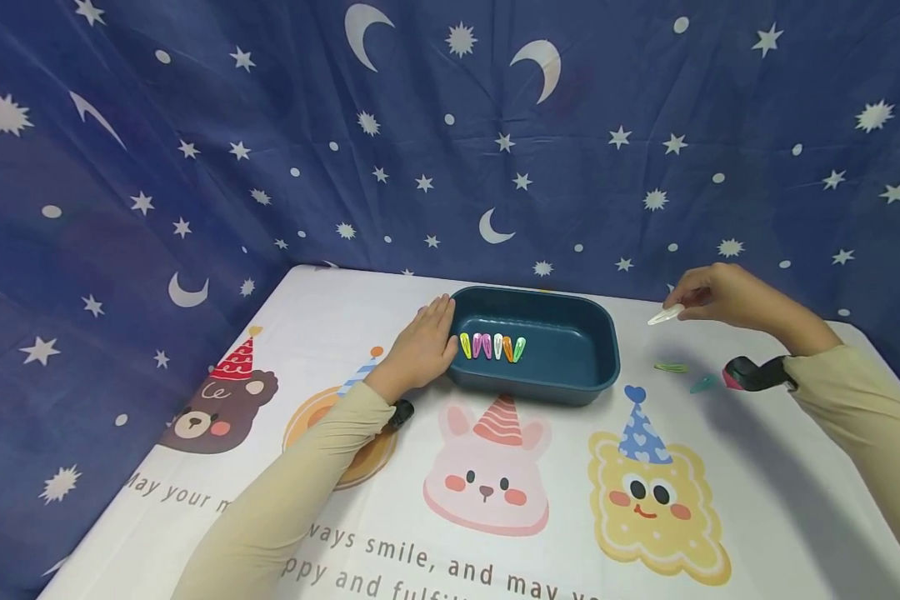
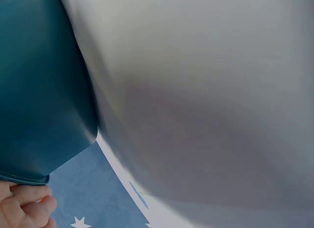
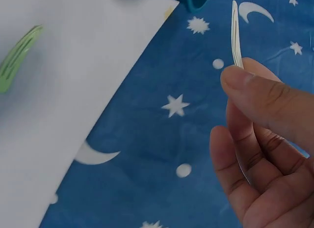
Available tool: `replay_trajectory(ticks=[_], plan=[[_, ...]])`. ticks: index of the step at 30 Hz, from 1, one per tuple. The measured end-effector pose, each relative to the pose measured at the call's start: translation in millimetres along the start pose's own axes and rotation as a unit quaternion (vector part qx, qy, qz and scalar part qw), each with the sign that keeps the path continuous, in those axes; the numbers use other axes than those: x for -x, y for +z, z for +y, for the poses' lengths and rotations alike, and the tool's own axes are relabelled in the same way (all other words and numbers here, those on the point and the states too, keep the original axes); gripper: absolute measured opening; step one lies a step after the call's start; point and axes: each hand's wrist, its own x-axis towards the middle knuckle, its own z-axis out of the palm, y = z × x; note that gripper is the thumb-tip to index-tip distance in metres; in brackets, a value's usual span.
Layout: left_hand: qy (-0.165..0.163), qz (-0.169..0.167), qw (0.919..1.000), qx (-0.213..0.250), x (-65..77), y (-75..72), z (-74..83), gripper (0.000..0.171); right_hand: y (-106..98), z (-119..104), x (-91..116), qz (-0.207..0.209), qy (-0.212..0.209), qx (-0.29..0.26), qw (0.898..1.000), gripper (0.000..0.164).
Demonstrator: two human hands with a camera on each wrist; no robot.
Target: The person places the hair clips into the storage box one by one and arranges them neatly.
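Note:
My left hand (image 1: 422,343) rests along the left rim of a dark teal basin (image 1: 607,350), its fingers straight and close together. The left wrist view shows its fingertips (image 2: 34,201) at the rim. Off to the right, my right hand (image 1: 727,302) is raised over the table and pinches a white hair clip (image 1: 666,314) between thumb and fingertips. The clip (image 3: 235,37) points away from the fingers in the right wrist view. Beneath that hand, a green hair clip (image 1: 671,367) and a teal hair clip (image 1: 702,383) lie on the tablecloth.
Several hair clips (image 1: 487,346) in yellow, purple, white, orange and green lie side by side in the left part of the basin. A white tablecloth (image 1: 570,500) with printed cartoon figures covers the table. Behind it hangs a blue curtain (image 1: 420,125) with stars and moons.

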Motion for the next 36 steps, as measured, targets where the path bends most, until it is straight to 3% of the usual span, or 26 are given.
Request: replay_trajectory(ticks=[4, 12, 36], plan=[[0.000, -0.001, 1.0000, 0.002, -0.1, -0.5, 0.3, 0.060, -1.9, -8.1, -9.0, -0.009, -0.036, -0.005, 0.999, 0.021], [0.000, -0.003, 1.0000, 0.001, 1.5, -1.4, 0.7, 0.061, 0.3, -28.0, -28.6, -0.038, -0.027, -0.005, 0.999, 0.020], [-0.004, -0.003, 1.0000, -0.002, 0.6, -1.5, 0.7, 0.060, 18.4, -56.0, -70.9, -0.134, -0.110, -0.050, 0.984, 0.020]])
